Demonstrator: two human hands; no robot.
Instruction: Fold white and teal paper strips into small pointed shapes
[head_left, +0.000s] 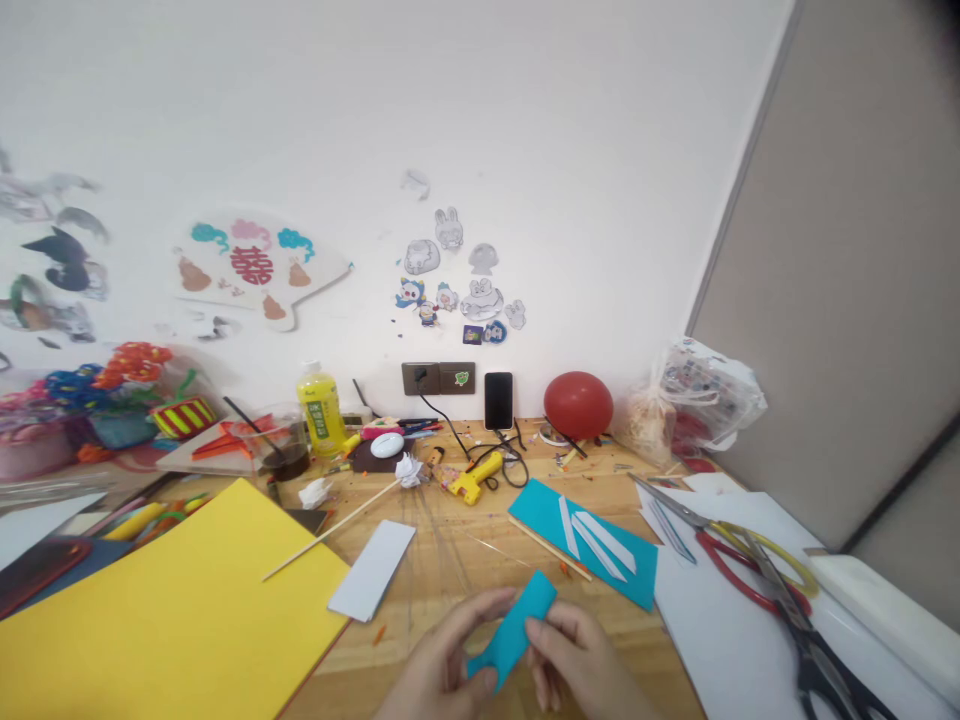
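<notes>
One narrow teal paper strip (521, 630) is at six o'clock in the view, held near its lower end by the left hand (454, 652) and pinched at its right edge by the right hand (576, 645), with a white card (373, 568) at its ten o'clock and a larger teal sheet (541, 505) at its one o'clock.

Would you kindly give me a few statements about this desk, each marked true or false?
1. The left hand and right hand both hold the blue strip. True.
2. The white strips lie on the yellow sheet. False: the white strips lie on the blue sheet.
3. The red balloon is to the right of the phone. True.
4. The right hand holds the glue gun. False: the glue gun lies on the table, beyond both hands.
5. The black-handled scissors are to the left of the hands. False: the black-handled scissors are to the right.
</notes>
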